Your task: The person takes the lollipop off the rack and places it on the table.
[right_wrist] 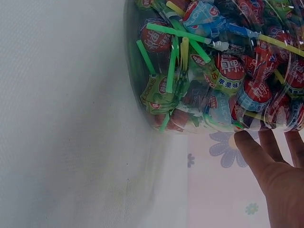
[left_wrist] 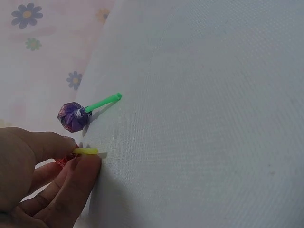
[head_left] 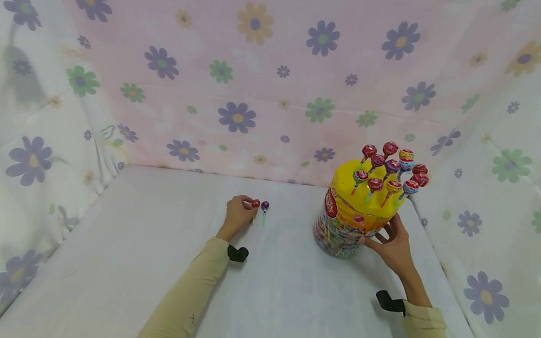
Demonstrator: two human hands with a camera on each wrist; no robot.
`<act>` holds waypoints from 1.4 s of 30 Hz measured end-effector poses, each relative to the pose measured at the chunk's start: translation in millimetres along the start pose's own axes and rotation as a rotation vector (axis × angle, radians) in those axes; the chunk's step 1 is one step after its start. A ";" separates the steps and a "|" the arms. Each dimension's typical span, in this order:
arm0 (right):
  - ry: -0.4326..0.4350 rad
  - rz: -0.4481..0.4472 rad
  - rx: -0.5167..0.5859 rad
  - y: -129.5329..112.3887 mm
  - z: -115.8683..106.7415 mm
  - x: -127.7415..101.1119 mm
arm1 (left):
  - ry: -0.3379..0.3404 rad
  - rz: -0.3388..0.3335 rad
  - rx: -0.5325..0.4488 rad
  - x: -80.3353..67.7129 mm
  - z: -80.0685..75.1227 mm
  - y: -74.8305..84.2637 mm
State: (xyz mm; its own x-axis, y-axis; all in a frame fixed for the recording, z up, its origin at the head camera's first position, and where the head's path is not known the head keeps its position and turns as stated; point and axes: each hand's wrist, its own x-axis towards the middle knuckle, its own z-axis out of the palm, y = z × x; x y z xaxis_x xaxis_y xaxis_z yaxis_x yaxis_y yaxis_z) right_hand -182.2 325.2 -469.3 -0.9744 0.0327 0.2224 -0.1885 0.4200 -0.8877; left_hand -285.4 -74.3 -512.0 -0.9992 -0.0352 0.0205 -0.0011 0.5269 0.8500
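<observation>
Left hand (head_left: 238, 212): it pinches the red pop (head_left: 256, 204), with the thumb and bent fingers closed on it near its yellow stick (left_wrist: 87, 151).
Good pinch: I judge that a light hold at the stick, close below the ball, serves best, because the thin stick could roll between the fingertips.
Care for neighbour: the purple pop (head_left: 265, 205) is just beside, so in my judgement the fingers should move straight up, without sweeping sideways.
Red pop: round ball in a shiny red wrapper, partly hidden by the hand; it is at the middle of the worktop (head_left: 160, 244), ball to the far side, stick to the person. Whether it is lifted a little, I cannot tell.
Purple pop: wrapper gathered at the neck, green stick (left_wrist: 105, 102); it lies free.
Right hand (head_left: 394, 247): spread, its thumb and fingers touching the side of the jar (head_left: 339, 238).
Steady jar: I think an even, gentle pressure is enough; a hard push could shake what stands on top.
Jar: clear, full of wrapped candies (right_wrist: 228, 71), well apart from the two pops, at their right.
Lid (head_left: 344, 177): yellow, with many standing pops (head_left: 375, 184), balls upward.
Behind: flowered cloth (head_left: 264, 84).
</observation>
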 end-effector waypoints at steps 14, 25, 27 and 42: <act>-0.005 0.007 0.004 -0.4 -1.4 0.2 | -0.017 -0.021 0.039 -6.3 -7.5 4.7; -0.006 -0.021 0.029 -0.5 -1.2 0.2 | -0.028 0.149 -0.084 -9.2 -8.7 26.4; -0.006 -0.019 0.030 -0.5 -1.3 0.0 | -0.031 0.204 -0.109 -11.1 -6.2 35.3; -0.015 -0.026 0.029 -1.0 -2.3 0.2 | -0.128 0.502 -0.344 -45.4 4.3 132.4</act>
State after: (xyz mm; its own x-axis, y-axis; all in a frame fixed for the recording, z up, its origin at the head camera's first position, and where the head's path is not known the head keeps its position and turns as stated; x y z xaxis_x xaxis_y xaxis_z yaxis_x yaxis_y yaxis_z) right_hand -181.9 326.8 -467.5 -0.9710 0.0082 0.2391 -0.2167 0.3937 -0.8934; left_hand -240.4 0.8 -402.6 -0.8715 0.2587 0.4166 0.4620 0.1479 0.8745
